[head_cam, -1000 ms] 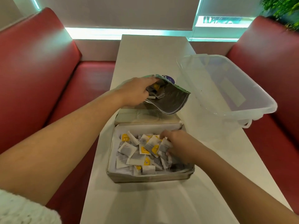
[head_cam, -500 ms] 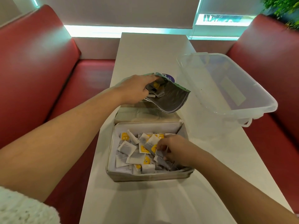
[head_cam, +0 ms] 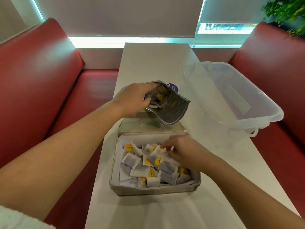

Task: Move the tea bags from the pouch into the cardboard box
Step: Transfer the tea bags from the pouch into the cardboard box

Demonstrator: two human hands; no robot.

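Tilting above the cardboard box [head_cam: 155, 190], the pouch [head_cam: 171, 111] is gripped at its mouth by the left hand [head_cam: 135, 98]. Tea bags [head_cam: 148, 164] are heaped in the box. The right hand [head_cam: 179, 151] is seen upon them, but whether one is pinched cannot be told.

Reads moderately bright and soft, lit mainly from the blown-out cyan window strip [head_cam: 99, 41] beyond the table [head_cam: 156, 63]. Lays a pale sheen across the left red seat back [head_cam: 41, 52] and faint glints on the clear plastic bin [head_cam: 244, 116]. Leaves only weak, diffuse shadows on the table. Bows straight lines near the edges, wide-angle. Smears the right hand [head_cam: 183, 152] slightly at its fingertips; softens the corner plant [head_cam: 287, 12].
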